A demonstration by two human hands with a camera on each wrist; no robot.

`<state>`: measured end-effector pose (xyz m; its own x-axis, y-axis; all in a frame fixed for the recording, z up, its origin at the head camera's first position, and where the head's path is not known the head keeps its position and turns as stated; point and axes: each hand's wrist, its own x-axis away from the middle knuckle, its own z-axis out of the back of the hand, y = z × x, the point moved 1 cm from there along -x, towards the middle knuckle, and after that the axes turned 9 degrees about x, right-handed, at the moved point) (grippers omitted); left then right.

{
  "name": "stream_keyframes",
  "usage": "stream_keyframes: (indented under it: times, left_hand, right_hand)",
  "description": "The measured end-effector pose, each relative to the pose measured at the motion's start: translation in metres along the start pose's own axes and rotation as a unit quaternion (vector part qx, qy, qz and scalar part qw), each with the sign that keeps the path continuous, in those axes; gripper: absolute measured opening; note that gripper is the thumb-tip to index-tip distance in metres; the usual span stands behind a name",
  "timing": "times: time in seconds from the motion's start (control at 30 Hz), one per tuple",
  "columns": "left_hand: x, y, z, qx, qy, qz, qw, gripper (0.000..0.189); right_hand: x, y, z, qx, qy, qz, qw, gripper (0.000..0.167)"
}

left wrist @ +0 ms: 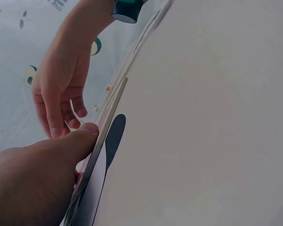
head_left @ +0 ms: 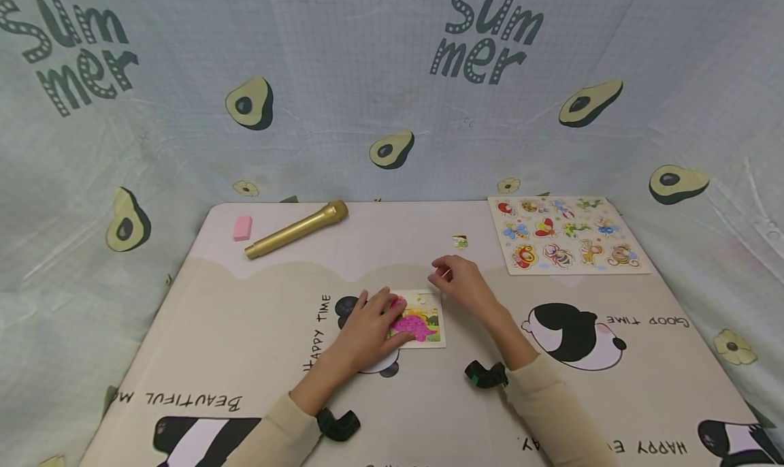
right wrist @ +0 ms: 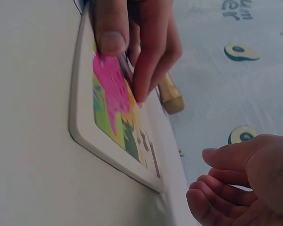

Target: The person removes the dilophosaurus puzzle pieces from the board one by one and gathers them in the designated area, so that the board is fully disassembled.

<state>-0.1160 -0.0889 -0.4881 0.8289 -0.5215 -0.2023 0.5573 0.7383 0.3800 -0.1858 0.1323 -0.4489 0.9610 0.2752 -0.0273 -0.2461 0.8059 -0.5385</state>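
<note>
A small white-bordered picture puzzle [head_left: 433,344] with a pink dinosaur lies flat on the table mat. My left hand [head_left: 367,327] rests over its left part, fingers spread and thumb along the near edge, covering some of the picture. Just beyond the puzzle's upper right corner is my right hand [head_left: 463,286], raised a little, with loosely bent fingers and nothing visible between them. A small loose puzzle piece [head_left: 460,241] lies farther back, beyond the right hand. In the right wrist view, brown marks show in the puzzle's tray [right wrist: 148,148] near one corner.
A gold microphone [head_left: 297,230] lies at the back left, beside a pink eraser-like block [head_left: 242,228]. At the back right is a board with colourful insect pictures [head_left: 572,237]. A printed curtain [head_left: 343,65] hangs behind the table.
</note>
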Motion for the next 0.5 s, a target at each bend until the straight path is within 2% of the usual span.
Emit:
stream_keyframes:
  times: [0.23,0.5]
  left_hand:
    - [-0.001,0.000,0.000,0.017,0.014,0.004,0.9997,0.059]
    - [0.000,-0.001,0.000,0.026,0.034,-0.012,0.9990,0.055]
  right_hand:
    - [0.005,-0.005,-0.012,0.003,-0.020,0.019,0.9996,0.030]
    - [0.005,-0.011,-0.020,0.008,-0.077,0.022,0.9967,0.028]
